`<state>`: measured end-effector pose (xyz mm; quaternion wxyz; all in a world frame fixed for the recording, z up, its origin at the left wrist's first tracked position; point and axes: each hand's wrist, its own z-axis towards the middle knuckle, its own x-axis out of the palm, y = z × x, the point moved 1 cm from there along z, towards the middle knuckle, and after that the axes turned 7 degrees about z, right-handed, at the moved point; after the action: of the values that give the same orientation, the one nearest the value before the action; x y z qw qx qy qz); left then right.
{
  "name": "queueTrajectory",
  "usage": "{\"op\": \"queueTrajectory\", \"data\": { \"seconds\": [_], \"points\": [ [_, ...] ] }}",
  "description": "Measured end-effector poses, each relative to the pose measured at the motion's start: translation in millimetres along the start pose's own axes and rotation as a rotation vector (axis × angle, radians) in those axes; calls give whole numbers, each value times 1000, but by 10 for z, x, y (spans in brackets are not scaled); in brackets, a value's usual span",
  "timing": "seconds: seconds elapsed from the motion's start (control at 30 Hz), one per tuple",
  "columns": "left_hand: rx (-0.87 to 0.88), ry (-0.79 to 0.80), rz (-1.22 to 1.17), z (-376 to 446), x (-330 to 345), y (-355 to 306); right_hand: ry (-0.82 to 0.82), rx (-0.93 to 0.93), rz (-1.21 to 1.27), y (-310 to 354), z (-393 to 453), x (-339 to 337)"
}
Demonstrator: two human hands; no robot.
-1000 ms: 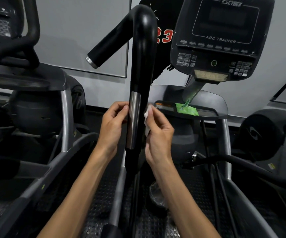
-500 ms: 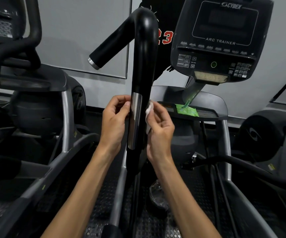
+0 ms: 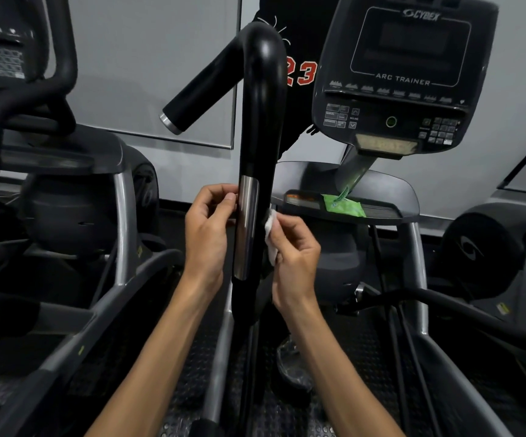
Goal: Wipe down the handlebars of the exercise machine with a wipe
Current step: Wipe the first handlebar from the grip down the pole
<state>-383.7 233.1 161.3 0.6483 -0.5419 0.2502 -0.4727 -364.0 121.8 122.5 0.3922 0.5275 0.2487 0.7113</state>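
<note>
handlebar [image 3: 260, 121] upright, tip hooks down-left | right hand [image 3: 294, 257] pinches wipe [image 3: 270, 234] | left hand [image 3: 209, 234] pinches bar

The upright black handlebar [image 3: 263, 127] is standing dead centre, splitting the near space in two. The left hand [image 3: 208, 234] is filling the gap on its left, the right hand [image 3: 296, 257] and white wipe [image 3: 270, 236] the gap on its right. Higher up, the handlebar's angled grip [image 3: 198, 93] is jutting left, while the console [image 3: 403, 74] and its tray [image 3: 378, 197] — carrying a green wipes packet [image 3: 343, 206] — are crowding the right. Open air is lying between grip and left hand.
</note>
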Motion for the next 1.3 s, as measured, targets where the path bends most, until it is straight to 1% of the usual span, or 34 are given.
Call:
{"op": "queueTrajectory", "data": {
  "seconds": [0.07, 0.17, 0.23, 0.3, 0.4, 0.47, 0.57, 0.6, 0.67, 0.77, 0.87, 0.97, 1.17, 1.23, 1.3],
  "points": [
    [-3, 1, 9, -5, 0, 5, -6, -32, -16, 104, 153, 113],
    [0, 6, 21, -9, 10, -5, -11, -146, 18, 221, 206, 284],
    [2, 4, 16, -6, 14, -13, -28, -203, -63, 160, 76, 245],
    [9, 0, 8, -6, 3, -19, -15, -176, -104, 88, 1, 179],
    [14, -6, 20, 6, -13, -9, -4, -147, -83, 170, 176, 245],
    [21, -5, 31, 16, -15, -8, 1, -190, -23, 247, 254, 355],
    [14, -7, 23, 14, -13, 2, -25, -243, -102, 153, 116, 306],
    [11, -16, 12, 15, -16, 7, -23, -222, -119, 103, 74, 254],
    [6, -29, -6, 11, -28, 20, -2, -122, -95, 75, 108, 208],
    [-5, -18, 4, 13, -19, 43, 35, 34, 26, 198, 384, 330],
    [-18, -25, -5, 23, -17, 52, 129, 121, 113, 240, 477, 352],
    [-50, -53, -10, 41, -53, 83, 234, 282, 111, 130, 392, 206],
    [-86, -89, 26, 53, -108, 118, 327, 439, 279, 302, 660, 360],
    [-84, -100, 32, 63, -121, 121, 370, 494, 274, 260, 652, 352],
    [-92, -113, 15, 65, -119, 117, 383, 561, 208, 202, 627, 319]
  ]
}}
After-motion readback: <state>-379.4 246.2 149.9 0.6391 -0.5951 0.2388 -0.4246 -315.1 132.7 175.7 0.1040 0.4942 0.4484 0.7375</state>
